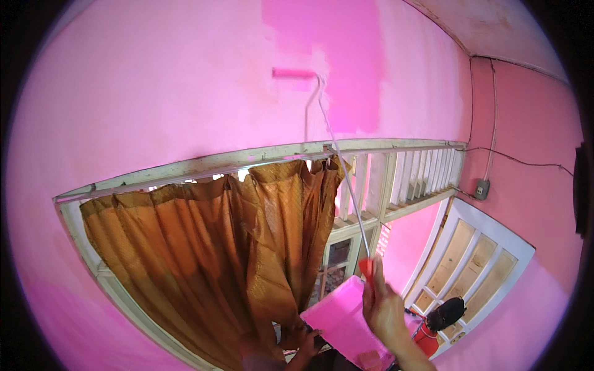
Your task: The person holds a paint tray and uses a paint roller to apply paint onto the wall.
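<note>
My right hand (384, 313) grips the red handle (367, 276) of a paint roller. Its long thin metal rod rises past the curtain to the pink roller sleeve (294, 73), which lies level at the wall (185, 83). Whether the sleeve touches the wall I cannot tell. Brighter pink paint (355, 83) covers a patch to the right of the sleeve and above it. At the bottom, my left hand (308, 343), dim and partly hidden, holds the edge of a paint tray (338, 306) coated in pink. A reddish brush-like piece (370, 360) lies in the tray.
A gold-brown curtain (185, 250) hangs below the wooden frame (222, 160) at left. Slatted vents (417, 176) run to the right. A person in red (426, 341) stands lower right, by a panelled door (478, 259). A cable (519, 160) leads past an outlet box (482, 189).
</note>
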`<state>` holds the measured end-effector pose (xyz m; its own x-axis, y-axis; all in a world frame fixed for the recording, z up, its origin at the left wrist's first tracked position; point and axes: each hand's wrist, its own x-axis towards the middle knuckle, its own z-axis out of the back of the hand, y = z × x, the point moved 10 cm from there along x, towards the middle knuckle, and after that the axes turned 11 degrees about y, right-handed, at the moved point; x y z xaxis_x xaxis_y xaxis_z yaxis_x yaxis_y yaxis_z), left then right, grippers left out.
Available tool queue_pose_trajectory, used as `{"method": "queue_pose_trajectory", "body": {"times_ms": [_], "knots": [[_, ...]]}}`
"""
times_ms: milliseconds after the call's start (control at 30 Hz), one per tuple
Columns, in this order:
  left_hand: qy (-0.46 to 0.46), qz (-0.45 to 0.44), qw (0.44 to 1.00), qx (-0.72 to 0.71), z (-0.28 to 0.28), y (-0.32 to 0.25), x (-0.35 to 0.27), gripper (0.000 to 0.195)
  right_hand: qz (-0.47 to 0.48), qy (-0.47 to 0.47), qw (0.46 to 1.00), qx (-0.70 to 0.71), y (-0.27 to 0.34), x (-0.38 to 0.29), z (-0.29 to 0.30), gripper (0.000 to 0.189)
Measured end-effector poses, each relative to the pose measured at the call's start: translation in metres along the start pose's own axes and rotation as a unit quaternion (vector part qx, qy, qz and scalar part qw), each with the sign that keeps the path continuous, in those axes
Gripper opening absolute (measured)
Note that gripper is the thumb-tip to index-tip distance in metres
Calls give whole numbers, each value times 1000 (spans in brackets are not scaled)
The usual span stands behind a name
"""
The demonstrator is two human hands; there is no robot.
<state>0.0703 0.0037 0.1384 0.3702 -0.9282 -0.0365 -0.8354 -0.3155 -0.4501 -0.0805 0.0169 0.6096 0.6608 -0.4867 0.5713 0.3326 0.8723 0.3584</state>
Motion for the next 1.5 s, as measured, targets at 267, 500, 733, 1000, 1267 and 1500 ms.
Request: {"method": "queue_pose_trajectory", "body": {"times_ms": [267,500,733,1000,1267,1500], "knots": [[1,17,1000,-3,-2,1,6,43,84,-88,983,134,22,87,67,53],[28,-42,998,31,40,4,8,35,40,-51,993,99,-28,-8,11,59],[-20,36,999,33,-14,-3,-13,39,-48,39,995,75,-72,-59,-26,59],[-12,16,999,45,-14,-8,-9,41,-28,3,1000,-5,-63,36,14,67],[4,37,999,12,-15,2,-1,42,-63,54,996,-26,-110,-52,-35,71],[-29,53,998,26,-3,5,-7,41,-19,-18,998,-65,-83,33,31,67]]}}
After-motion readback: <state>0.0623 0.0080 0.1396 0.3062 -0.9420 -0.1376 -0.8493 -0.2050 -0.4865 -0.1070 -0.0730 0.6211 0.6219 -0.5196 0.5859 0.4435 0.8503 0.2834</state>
